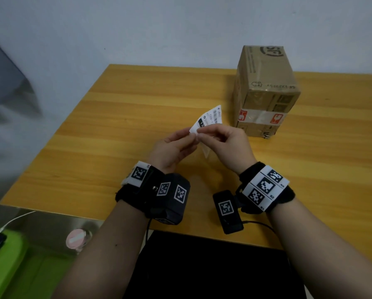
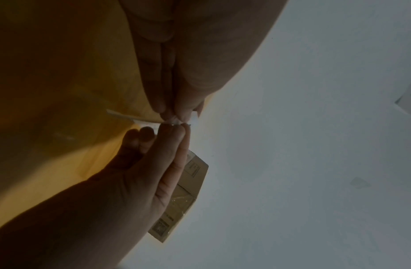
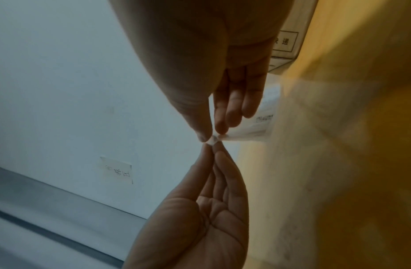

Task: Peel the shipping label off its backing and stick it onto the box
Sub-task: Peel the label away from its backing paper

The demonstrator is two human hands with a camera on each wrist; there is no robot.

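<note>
Yellow wood-grain table under everything, with a brown cardboard box standing upright at the far right, well apart from both hands. White shipping label held up in the air above the table, just left of the box, printed face toward the head camera. Seen only from the head: black wrist bands with square markers, a green bin at lower left with a dark phone on it, and a pink round item near the table edge. Seen only from the right wrist: a small handwritten note taped to the pale wall, and the label's faint print behind the fingers. Seen only from the left wrist: a thin strip of backing sticking out sideways from the pinch.

Left hand raised palm-in, thumb and fingertips pinching one corner of the label. Right hand opposite, thumb and forefinger pinching the same corner, other fingers loosely extended. Fingertips of both hands touching at that corner. Cannot tell whether label and backing have parted there.
</note>
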